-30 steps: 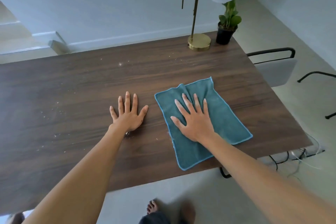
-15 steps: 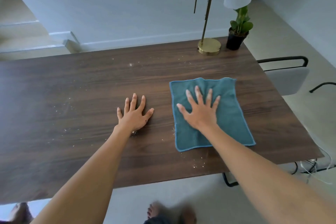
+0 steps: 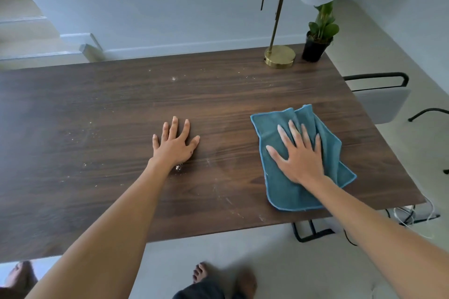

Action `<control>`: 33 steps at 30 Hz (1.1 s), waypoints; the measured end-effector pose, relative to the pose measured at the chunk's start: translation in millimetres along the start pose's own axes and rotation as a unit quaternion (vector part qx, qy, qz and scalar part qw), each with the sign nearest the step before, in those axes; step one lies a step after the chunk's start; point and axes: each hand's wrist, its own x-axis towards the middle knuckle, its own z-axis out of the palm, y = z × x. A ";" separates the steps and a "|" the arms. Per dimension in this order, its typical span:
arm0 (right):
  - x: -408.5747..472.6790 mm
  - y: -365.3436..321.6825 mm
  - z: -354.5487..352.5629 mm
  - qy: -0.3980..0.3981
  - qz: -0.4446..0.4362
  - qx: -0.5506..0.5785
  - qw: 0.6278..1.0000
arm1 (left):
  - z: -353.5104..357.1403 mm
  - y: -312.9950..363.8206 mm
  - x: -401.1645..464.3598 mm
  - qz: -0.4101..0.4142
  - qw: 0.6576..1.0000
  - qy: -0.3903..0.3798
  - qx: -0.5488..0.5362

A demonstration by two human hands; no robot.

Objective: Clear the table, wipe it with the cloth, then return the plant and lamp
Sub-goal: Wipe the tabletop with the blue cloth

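A teal cloth [image 3: 281, 189] lies rumpled on the right part of the dark wooden table [image 3: 97, 109]. My right hand [image 3: 300, 153] presses flat on the cloth with fingers spread. My left hand [image 3: 176, 144] rests flat on the bare wood at the table's middle, fingers straight. A brass lamp [image 3: 279, 56] with a white shade stands at the far right corner. Beside it is a small green plant in a black pot [image 3: 314, 48]. White crumbs and streaks dot the wood, mostly left of my left hand and near the front edge.
A grey chair with a black frame [image 3: 381, 102] stands past the table's right side. Cables [image 3: 413, 213] lie on the floor under the right corner. A white wall runs behind the table. My bare feet show below the front edge.
My right hand has slid the cloth to the right, and the cloth has bunched up at its far edge. My left hand stays flat on the wood.
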 end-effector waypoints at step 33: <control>-86.1 -95.5 25.6 0.024 -0.164 0.002 0.986 | 4.8 6.6 -8.3 -0.020 1.000 0.004 0.004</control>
